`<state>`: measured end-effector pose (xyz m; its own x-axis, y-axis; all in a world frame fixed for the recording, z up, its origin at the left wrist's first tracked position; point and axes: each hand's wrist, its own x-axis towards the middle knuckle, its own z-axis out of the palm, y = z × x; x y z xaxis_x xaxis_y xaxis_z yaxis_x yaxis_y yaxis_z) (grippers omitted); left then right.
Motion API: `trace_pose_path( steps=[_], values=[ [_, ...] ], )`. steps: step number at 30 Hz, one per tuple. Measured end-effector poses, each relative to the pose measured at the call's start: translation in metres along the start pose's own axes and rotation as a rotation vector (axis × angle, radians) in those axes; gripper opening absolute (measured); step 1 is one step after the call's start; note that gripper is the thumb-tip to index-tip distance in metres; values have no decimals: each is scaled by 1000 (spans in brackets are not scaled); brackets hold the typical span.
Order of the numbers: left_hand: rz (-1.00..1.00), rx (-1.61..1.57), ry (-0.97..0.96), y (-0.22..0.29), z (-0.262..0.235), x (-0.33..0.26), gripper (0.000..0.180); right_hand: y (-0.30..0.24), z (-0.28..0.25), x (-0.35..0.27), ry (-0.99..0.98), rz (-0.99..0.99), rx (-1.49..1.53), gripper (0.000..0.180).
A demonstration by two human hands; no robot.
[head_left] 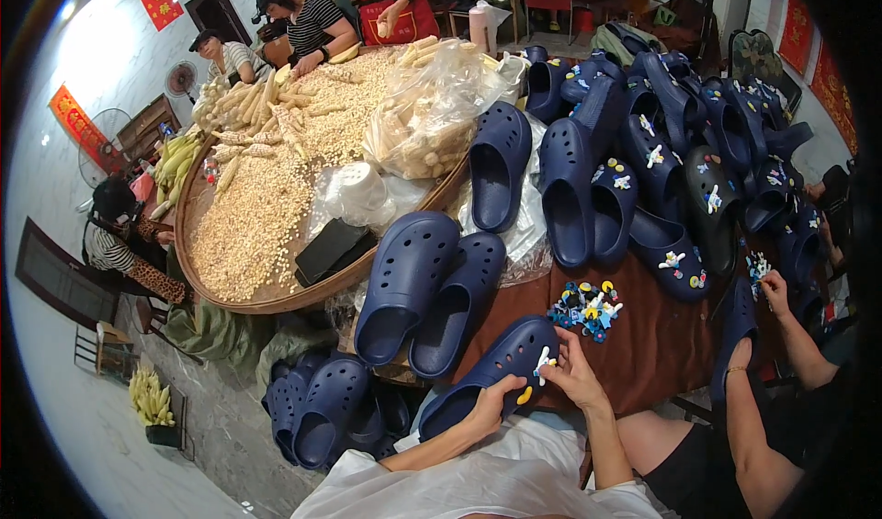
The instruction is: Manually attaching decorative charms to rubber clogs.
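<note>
My left hand (493, 403) grips the side of a navy foam clog (491, 363) lying on my lap at the table's near edge. A yellow charm sits on the clog just by that hand. My right hand (571, 372) pinches a small white and blue charm (544, 361) against the clog's toe. A small heap of colourful charms (586, 310) lies on the brown table (643, 344) just beyond my right hand. Two plain navy clogs (432, 289) lie to the left of it.
Many navy clogs (643, 152), some with charms, cover the table's right and far side. A big round tray (220, 289) of corn kernels and cobs sits at left, people around it. More clogs (322, 409) lie on the floor. Another person's hands (772, 289) work at right.
</note>
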<state>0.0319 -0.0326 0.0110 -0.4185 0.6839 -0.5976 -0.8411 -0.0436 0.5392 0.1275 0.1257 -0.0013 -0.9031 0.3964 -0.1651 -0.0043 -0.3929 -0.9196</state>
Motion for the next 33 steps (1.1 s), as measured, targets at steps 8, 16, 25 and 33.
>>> trace_pose_path(
  steps=[8, 16, 25, 33],
  values=[
    [-54, 64, 41, -5, -9, 8, 20, 27, -4, -7, 45, -55, -111, 76],
    [-108, -16, 24, 29, 0, 8, 33, 31, 3, 1, 133, -82, -188, 75],
    [-154, -93, -13, 29, -2, 14, 41, 17, -3, -8, 246, -56, -487, 64],
    [-152, -195, 93, 26, -12, 15, 43, -4, -25, 9, 579, -220, -911, 14]
  ],
)
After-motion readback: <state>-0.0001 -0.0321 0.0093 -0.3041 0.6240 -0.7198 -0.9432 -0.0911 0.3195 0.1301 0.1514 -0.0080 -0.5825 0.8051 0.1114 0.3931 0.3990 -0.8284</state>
